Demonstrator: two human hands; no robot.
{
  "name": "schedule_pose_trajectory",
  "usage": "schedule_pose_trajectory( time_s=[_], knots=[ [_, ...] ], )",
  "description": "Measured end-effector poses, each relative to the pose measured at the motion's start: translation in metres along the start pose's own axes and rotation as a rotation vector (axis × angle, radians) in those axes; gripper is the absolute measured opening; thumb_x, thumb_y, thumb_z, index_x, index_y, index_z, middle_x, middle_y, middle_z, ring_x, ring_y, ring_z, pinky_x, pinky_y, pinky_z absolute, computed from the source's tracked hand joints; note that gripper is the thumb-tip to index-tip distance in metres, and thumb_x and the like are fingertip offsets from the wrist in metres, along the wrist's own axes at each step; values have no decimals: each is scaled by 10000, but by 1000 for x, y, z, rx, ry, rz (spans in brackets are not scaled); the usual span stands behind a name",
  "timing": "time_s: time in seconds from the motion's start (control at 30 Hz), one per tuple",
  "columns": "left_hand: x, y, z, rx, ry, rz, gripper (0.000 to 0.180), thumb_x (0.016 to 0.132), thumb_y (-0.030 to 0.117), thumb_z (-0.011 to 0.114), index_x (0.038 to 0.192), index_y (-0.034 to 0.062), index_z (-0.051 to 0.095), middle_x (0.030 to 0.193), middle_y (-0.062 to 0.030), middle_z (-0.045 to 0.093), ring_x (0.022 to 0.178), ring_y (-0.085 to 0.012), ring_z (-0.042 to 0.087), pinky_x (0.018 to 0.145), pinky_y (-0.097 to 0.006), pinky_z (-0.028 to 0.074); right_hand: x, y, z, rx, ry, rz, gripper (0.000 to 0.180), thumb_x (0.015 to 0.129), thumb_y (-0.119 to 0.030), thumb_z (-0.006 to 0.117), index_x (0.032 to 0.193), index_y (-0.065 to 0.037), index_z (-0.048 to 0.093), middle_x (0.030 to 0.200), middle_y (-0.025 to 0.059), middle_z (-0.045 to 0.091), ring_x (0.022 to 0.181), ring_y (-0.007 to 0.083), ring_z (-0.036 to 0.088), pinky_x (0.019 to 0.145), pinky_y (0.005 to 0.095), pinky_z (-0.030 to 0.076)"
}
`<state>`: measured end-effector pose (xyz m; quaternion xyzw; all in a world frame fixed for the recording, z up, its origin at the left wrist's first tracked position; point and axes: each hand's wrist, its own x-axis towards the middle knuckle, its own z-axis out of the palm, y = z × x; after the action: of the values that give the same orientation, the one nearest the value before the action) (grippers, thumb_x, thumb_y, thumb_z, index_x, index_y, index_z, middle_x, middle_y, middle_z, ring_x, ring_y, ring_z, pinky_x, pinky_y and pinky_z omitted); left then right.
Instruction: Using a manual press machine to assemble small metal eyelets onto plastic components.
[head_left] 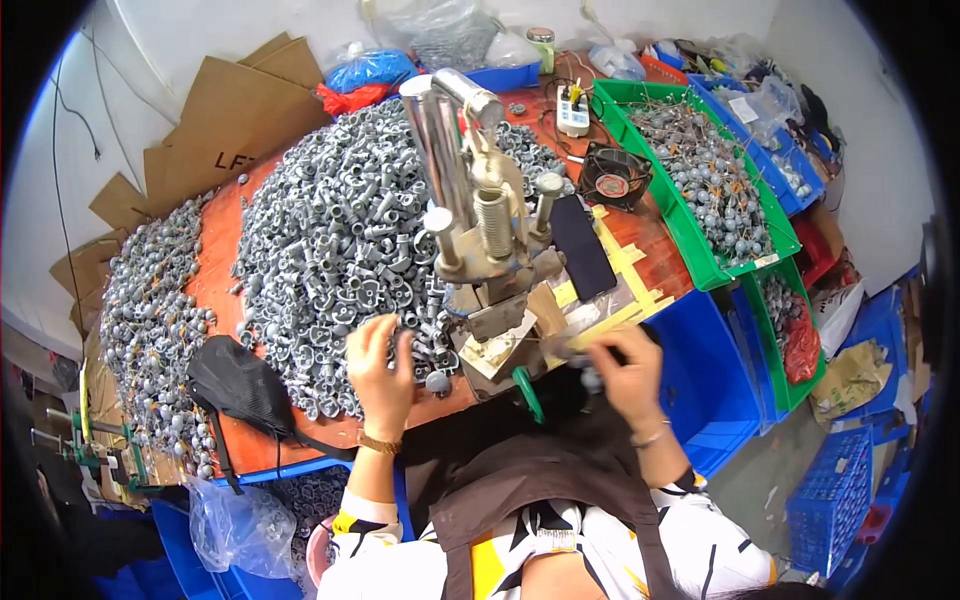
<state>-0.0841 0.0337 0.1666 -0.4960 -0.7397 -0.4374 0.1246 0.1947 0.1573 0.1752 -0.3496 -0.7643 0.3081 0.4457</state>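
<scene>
- Left hand [380, 365]: fingers curled down into the pile of grey metal parts [330, 240] on the orange table [222, 250], picking at its near edge; exact piece held — can't tell.
- Right hand [625, 370]: blurred, closed around a small grey part [592, 378], just right of the hand press [480, 220].
- Green bin [690, 225] of finished pieces sits well right; black pouch [240, 385] left.

Small assembly wkshop: hand press [480, 200], heaped grey parts [320, 240], parts bins [690, 210].
</scene>
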Motion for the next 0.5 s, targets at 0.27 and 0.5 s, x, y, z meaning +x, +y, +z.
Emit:
schedule_pose_trajectory(
  time_s=[0.27,0.5],
  knots=[
    [31,-35,5,281,-12,92,302,819,72,676,1110,13,628,1116,-147,605,1039,-351,545,917,-436,431,-58,116,-141,-162,294,528,50,783,-5,709,785,20,665,698,75,647,594,124,604,566,259,476],
    [25,-47,16,284,-104,132,271,825,3,618,1096,3,619,1141,-144,610,1079,-350,549,933,-432,436,-90,206,-200,-728,273,634,73,778,-142,717,770,-69,713,716,93,701,646,226,682,631,312,519]
  ],
)
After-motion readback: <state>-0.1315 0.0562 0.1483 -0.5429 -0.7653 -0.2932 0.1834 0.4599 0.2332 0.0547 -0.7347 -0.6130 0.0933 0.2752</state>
